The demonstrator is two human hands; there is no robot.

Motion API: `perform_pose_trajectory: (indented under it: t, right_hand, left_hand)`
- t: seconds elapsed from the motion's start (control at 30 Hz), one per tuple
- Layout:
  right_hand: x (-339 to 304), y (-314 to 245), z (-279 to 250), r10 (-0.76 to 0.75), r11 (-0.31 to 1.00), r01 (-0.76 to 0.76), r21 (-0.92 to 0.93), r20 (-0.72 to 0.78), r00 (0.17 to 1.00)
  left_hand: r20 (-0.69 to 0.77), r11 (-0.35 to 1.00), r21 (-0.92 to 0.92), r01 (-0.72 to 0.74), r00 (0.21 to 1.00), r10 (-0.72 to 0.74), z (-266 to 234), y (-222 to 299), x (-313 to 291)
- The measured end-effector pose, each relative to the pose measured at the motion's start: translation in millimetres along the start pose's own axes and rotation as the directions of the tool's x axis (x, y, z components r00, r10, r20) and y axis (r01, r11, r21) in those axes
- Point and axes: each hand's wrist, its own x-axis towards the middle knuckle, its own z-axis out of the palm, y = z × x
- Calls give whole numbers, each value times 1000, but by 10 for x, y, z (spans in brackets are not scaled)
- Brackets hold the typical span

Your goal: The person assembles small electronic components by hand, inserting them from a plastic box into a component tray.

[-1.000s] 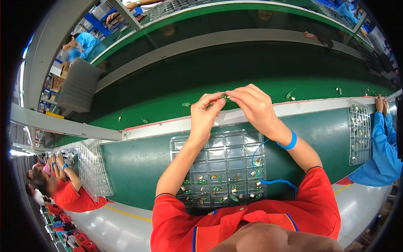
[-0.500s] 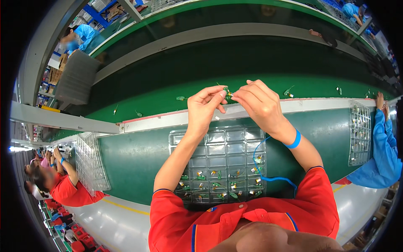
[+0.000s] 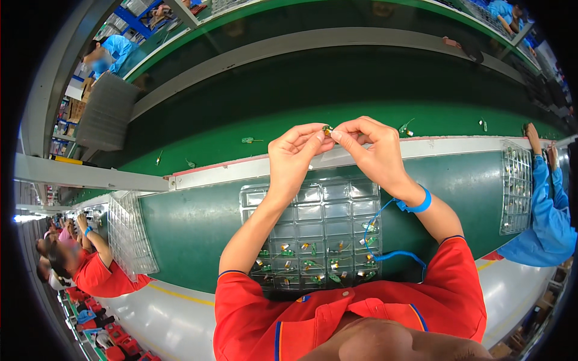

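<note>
Between my fingertips, over the near edge of the green conveyor belt, is a small green circuit board [image 3: 327, 130] with a yellowish part on it. My left hand [image 3: 296, 150] pinches it from the left. My right hand [image 3: 373, 144] has thumb and forefinger closed against its other side; the fingers hide much of the board. A blue wrist strap [image 3: 421, 201] with a coiled blue cord circles my right wrist. Below my hands a clear plastic tray [image 3: 301, 212] lies on the bench. Several similar boards sit in its nearer compartments.
More boards with thin wires, such as one board [image 3: 247, 140], lie spread along the green belt [image 3: 289, 90]. A pale metal rail [image 3: 229, 168] separates belt from bench [image 3: 180, 222]. Other clear trays [image 3: 133, 234] stand to either side, beside co-workers. A blue-sleeved person [image 3: 542, 204] reaches in at right.
My right hand's fingers have curled in and moved closer to my left hand around the board. Loose boards on the belt have shifted slightly left.
</note>
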Motion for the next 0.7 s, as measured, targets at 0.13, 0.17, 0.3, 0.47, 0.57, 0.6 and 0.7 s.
perform_pose_trajectory:
  t: [0.13,0.17,0.3,0.47,0.57,0.6,0.7]
  right_hand:
    - [1,18,6,90,991,-89,99,-8,996]
    - [0,17,6,91,991,-90,99,-8,996]
    - [3,2,8,88,985,-88,148,3,996]
    - [-10,10,31,-35,998,36,42,-34,999]
    - [-24,35,47,-276,952,257,-169,-102,956]
    - [-22,13,59,-238,965,218,-146,-136,962]
    - [-2,23,54,-209,973,196,-119,-119,971]
  left_hand:
    - [24,999,-31,-19,1000,20,18,16,-17]
    - [24,999,-31,-18,1000,19,20,12,-17]
    - [16,999,-32,-27,999,27,5,-12,-13]
    - [4,998,-32,-48,999,48,12,-6,-15]
    - [-37,994,-87,-66,997,63,43,-11,-19]
    - [-56,994,-93,-52,997,47,44,-2,-23]
    - [-78,994,-102,-51,996,43,46,-10,-31]
